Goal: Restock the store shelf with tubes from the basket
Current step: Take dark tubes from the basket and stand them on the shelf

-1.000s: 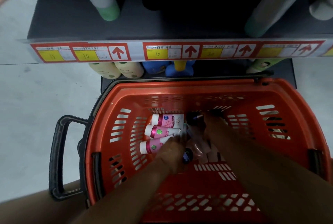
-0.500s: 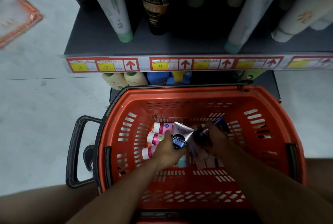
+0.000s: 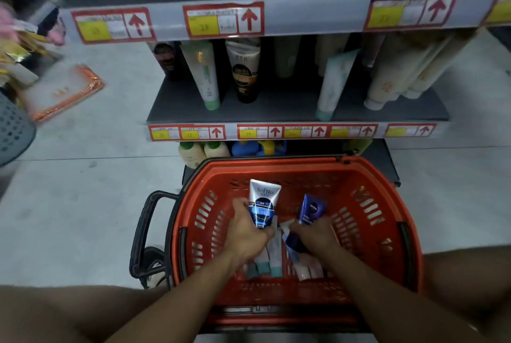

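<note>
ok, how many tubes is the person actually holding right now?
2. The left hand grips a white-and-blue tube; the right hand grips a dark blue tube, both above the red basket. More tubes lie under the hands, partly hidden.

Both hands rose within the basket (image 3: 392, 204) — left hand (image 3: 246, 229) lifted the white-and-blue tube (image 3: 263, 204), right hand (image 3: 315, 232) the dark blue tube (image 3: 311, 208)

Basket (image 3: 387, 177): red perforated plastic, slight sheen, black plastic handle (image 3: 143, 232). Tubes (image 3: 264, 204): glossy plastic. Shelf (image 3: 276, 110): matt dark surface. Price labels (image 3: 221, 20): paper. Floor (image 3: 83, 190): matt, smooth.
</note>
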`<state>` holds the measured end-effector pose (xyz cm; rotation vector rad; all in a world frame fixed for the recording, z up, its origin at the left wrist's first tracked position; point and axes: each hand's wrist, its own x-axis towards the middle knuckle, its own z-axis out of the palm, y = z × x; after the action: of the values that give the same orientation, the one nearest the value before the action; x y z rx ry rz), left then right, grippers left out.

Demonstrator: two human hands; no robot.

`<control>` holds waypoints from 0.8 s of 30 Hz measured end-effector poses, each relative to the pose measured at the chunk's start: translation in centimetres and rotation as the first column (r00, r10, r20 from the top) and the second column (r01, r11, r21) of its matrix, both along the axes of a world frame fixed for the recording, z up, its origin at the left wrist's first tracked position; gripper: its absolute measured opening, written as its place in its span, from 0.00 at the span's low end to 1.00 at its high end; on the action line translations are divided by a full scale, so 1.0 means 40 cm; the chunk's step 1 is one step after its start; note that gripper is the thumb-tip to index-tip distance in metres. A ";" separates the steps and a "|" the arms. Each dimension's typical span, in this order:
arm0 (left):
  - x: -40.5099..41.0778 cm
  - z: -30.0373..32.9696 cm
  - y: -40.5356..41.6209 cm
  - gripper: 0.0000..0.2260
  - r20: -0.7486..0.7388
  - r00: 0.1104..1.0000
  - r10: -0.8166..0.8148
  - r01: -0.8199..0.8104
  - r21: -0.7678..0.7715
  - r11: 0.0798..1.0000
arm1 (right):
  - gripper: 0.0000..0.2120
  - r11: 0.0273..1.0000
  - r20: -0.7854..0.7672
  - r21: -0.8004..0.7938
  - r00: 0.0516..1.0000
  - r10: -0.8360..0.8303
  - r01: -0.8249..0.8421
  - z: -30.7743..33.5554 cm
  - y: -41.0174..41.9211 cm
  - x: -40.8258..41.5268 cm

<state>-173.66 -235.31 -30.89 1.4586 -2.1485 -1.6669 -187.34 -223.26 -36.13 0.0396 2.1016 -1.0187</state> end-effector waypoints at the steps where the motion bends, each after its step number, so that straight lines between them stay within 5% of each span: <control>1: 0.005 0.016 -0.002 0.30 -0.025 0.999 0.037 -0.038 -0.009 0.999 | 0.27 0.998 -0.075 -0.003 0.995 0.062 -0.063 0.020 0.004 0.005; 3: 0.012 0.051 -0.008 0.30 -0.074 0.993 0.087 -0.089 -0.015 0.996 | 0.21 0.986 -0.194 -0.018 0.968 0.157 -0.163 0.071 0.013 0.018; 7: 0.034 0.122 -0.020 0.29 -0.158 0.981 0.111 -0.131 -0.123 0.984 | 0.28 0.958 -0.324 -0.022 0.909 0.263 -0.285 0.161 0.024 0.039; 24: 0.090 0.416 -0.093 0.32 -0.403 0.910 0.095 -0.283 -0.438 0.853 | 0.31 0.895 -0.753 -0.196 0.646 0.125 -0.402 0.479 -0.072 0.085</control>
<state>-170.04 -239.04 -14.24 1.0674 -1.9379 -1.0996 -183.96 -226.14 -16.98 -0.9997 2.4539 -1.3428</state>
